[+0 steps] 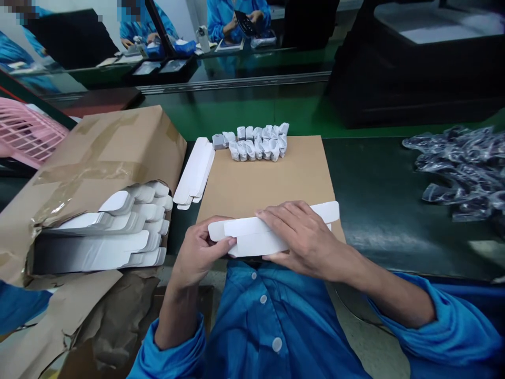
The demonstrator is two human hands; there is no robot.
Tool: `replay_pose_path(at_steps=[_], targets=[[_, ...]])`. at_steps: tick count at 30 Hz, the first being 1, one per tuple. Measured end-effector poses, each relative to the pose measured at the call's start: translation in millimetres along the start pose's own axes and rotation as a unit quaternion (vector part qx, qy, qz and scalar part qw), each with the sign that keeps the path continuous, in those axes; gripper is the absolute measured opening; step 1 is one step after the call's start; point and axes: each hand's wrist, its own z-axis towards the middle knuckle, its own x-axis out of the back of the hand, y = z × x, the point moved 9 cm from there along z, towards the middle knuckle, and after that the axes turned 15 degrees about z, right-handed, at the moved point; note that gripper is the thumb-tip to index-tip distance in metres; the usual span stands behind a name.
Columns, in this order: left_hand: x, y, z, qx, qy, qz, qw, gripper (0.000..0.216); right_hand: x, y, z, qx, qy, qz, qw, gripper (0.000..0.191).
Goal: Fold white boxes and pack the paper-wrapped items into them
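Note:
Between my hands is a white folding carton (pixel 256 243), long and narrow, held level over the near edge of a brown cardboard sheet (pixel 268 184). My left hand (pixel 199 250) grips its left end, thumb on the face near the end flap. Across the carton's right half lies my right hand (pixel 300 237), its fingers over the top and the thumb below. Small white-wrapped pieces (pixel 258 145) stand in rows at the sheet's far end. Flat white cartons (pixel 195 171) lie along the sheet's left side.
A torn brown box (pixel 106 142) at left holds many flat white cartons (pixel 134 231). Plastic-wrapped dark items (pixel 465 168) are heaped at right. A pink basket (pixel 29 126) stands far left. Behind a green ledge, people in blue (pixel 236 21) work near a black case (pixel 414 68).

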Motion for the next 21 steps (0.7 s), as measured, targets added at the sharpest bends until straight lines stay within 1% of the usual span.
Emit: replay_pose_path(at_steps=[3,6,8,10,11,12,13,15,16,17,18,19,20,21], targets=[[-2.7,8.6,-1.5,-0.019,0.055,0.039,0.998,0.018,-0.8,-0.9,-2.7,-0.002,0.019,-0.047,0.999,0.056],[-4.9,6.9,-0.5,-0.014,0.101,0.051,0.993,0.015,-4.5,-5.6,-5.5,0.002,0.030,-0.105,0.994,0.048],[-4.6,3.3,2.9,-0.015,0.110,0.042,0.993,0.012,-4.6,-8.5,-7.9,0.009,0.043,-0.137,0.990,0.036],[-4.1,1.5,7.4,-0.025,0.094,0.018,0.995,0.012,-1.2,-5.6,-10.0,0.005,0.056,-0.155,0.986,0.027],[-3.2,2.5,8.8,-0.036,0.087,-0.001,0.996,0.016,2.7,-0.3,-10.6,-0.008,0.067,-0.160,0.985,0.027],[-0.7,5.3,9.0,-0.052,0.095,-0.020,0.994,0.024,8.4,7.4,-11.0,-0.031,0.085,-0.163,0.983,0.029],[2.5,10.3,7.5,-0.076,0.117,-0.038,0.989,0.032,15.8,15.9,-11.4,-0.058,0.112,-0.163,0.978,0.033],[4.8,24.2,-0.7,-0.135,0.185,-0.066,0.971,0.042,30.7,29.3,-12.7,-0.108,0.187,-0.160,0.963,0.044],[-0.4,31.8,-5.4,-0.162,0.207,-0.069,0.962,0.047,35.2,32.1,-13.0,-0.124,0.223,-0.152,0.955,0.048],[-10.5,38.9,-8.2,-0.182,0.211,-0.069,0.958,0.053,35.8,32.0,-12.3,-0.134,0.246,-0.141,0.950,0.051],[-23.5,44.3,-8.7,-0.190,0.202,-0.067,0.958,0.062,33.4,29.0,-10.7,-0.138,0.258,-0.129,0.947,0.052],[-36.7,47.1,-6.8,-0.185,0.186,-0.065,0.963,0.072,27.4,23.2,-7.8,-0.134,0.250,-0.115,0.952,0.053],[-47.9,47.2,-3.0,-0.169,0.170,-0.061,0.969,0.082,19.6,15.8,-4.4,-0.123,0.226,-0.097,0.961,0.055],[-55.7,45.4,1.9,-0.147,0.157,-0.057,0.975,0.089,11.1,8.4,-1.6,-0.110,0.188,-0.069,0.973,0.059]])
